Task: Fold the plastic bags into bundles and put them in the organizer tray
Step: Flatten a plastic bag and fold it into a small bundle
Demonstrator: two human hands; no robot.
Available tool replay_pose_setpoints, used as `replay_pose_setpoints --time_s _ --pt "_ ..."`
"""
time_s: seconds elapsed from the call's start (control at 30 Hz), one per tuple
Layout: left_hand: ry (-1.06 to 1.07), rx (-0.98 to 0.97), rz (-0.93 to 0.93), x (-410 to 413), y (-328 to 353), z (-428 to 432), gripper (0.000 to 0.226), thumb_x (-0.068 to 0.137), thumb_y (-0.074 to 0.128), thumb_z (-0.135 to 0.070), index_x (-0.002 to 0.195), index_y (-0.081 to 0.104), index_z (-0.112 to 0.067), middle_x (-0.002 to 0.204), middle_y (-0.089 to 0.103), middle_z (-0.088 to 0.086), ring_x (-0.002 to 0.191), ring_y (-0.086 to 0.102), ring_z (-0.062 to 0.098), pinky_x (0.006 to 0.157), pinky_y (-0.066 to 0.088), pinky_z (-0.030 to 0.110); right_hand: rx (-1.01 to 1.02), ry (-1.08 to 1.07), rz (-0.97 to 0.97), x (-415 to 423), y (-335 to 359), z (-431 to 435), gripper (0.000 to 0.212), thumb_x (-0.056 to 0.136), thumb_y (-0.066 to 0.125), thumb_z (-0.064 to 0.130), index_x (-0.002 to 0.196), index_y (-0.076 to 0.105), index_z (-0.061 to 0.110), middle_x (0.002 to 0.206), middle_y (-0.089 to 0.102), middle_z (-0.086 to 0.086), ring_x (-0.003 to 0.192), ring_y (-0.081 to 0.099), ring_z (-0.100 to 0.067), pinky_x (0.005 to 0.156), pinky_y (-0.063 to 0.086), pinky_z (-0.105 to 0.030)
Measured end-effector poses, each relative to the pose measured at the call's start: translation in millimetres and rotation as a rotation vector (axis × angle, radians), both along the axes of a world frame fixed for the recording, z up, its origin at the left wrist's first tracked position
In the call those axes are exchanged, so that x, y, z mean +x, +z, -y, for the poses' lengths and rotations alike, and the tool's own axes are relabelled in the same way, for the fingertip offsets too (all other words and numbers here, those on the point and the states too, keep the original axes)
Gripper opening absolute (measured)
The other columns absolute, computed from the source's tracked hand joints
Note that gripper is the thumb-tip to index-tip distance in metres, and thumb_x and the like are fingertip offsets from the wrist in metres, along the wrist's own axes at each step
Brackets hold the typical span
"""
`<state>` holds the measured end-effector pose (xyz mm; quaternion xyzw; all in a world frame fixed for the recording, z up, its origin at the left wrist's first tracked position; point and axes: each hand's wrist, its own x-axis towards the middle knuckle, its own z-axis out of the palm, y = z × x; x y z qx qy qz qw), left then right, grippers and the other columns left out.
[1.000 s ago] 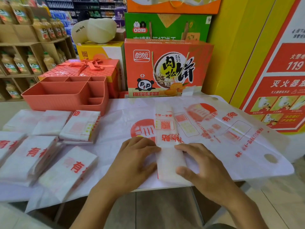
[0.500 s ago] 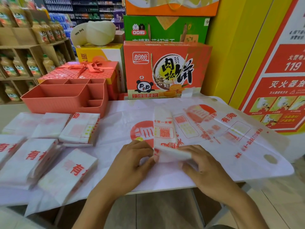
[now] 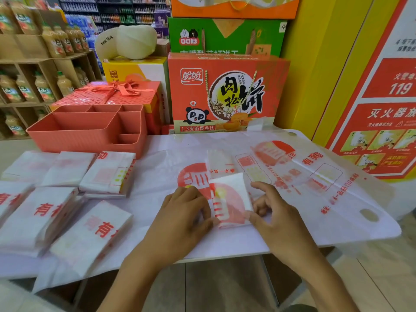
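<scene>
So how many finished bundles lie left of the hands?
6 finished bundles: back row left, middle, right; front row left, middle, right. Stacks may hide more.

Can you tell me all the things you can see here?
organizer tray: one, coral, back left.
folded bundles: at least six, white with red print, left side.
half-folded bag: one, white and red, centre, between the grips.
flat bags: count unclear, white with red print, spread underneath.
panda box: one, orange-red, back centre.
green box: one, stacked above it.
gift box: one, red with ribbon, behind the tray.
juice bottles: many, yellow-orange, left shelves.
left grip: one, holding the bag's left edge.
right grip: one, holding its right edge.
</scene>
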<state>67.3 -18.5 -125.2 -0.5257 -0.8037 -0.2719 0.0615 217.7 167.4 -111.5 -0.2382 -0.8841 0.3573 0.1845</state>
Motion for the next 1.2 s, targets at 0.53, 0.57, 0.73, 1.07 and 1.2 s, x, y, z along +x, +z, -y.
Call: replay_pose_setpoints --time_s 0.53,0.57,0.73,1.07,1.2 --pt "0.114 -0.319 -0.022 8.4 4.4 -5.4 0.07 0.096 -0.003 -0.069 0.159 0.011 -0.043 0.166 0.004 -0.027 0.154 -0.004 0.001 0.127 0.0 0.033 0.386 0.249 0.431 -3.0 12.9 -9.5 0.062 0.107 0.027 0.049 0.159 -0.005 0.041 0.166 -0.007 0.024 0.152 -0.009 0.0 0.12 -0.003 -0.025" --pt "0.117 -0.324 -0.025 8.2 3.8 -6.0 0.068 0.098 0.001 -0.07 0.16 0.011 -0.043 0.166 0.003 -0.027 0.154 -0.005 0.001 0.126 -0.001 0.033 0.394 0.262 0.43 -3.4 14.3 -12.6 0.06 0.107 0.028 0.049 0.159 -0.003 0.043 0.166 -0.004 0.025 0.152 -0.006 0.0 0.121 0.002 -0.027" --pt "0.128 -0.368 -0.034 7.7 2.6 -7.7 0.076 0.094 0.006 -0.077 0.16 0.007 -0.04 0.167 -0.003 -0.021 0.154 -0.008 0.003 0.126 -0.004 0.035 0.359 0.279 0.399 -12.3 19.0 -27.0 0.061 0.105 0.042 0.048 0.156 0.008 0.051 0.16 0.014 0.028 0.141 0.015 -0.006 0.118 0.017 -0.031" --pt "0.054 -0.191 0.044 3.9 4.0 -3.4 0.051 0.094 0.03 -0.05 0.143 0.04 -0.04 0.155 0.036 -0.024 0.143 0.029 -0.003 0.124 0.02 0.037 0.406 0.365 0.302 -7.3 3.8 -28.3 0.108 0.061 0.025 0.105 0.152 0.0 0.054 0.162 -0.001 0.031 0.15 0.001 0.003 0.123 0.006 -0.03" --pt "0.04 -0.127 0.077 3.2 5.3 -1.1 0.05 0.087 0.046 -0.041 0.137 0.046 -0.039 0.145 0.047 -0.024 0.132 0.041 -0.002 0.118 0.024 0.023 0.338 0.363 0.211 -4.3 4.4 -24.0 0.093 0.068 0.043 0.098 0.148 0.023 0.054 0.157 0.024 0.033 0.144 0.026 0.007 0.12 0.023 -0.022"
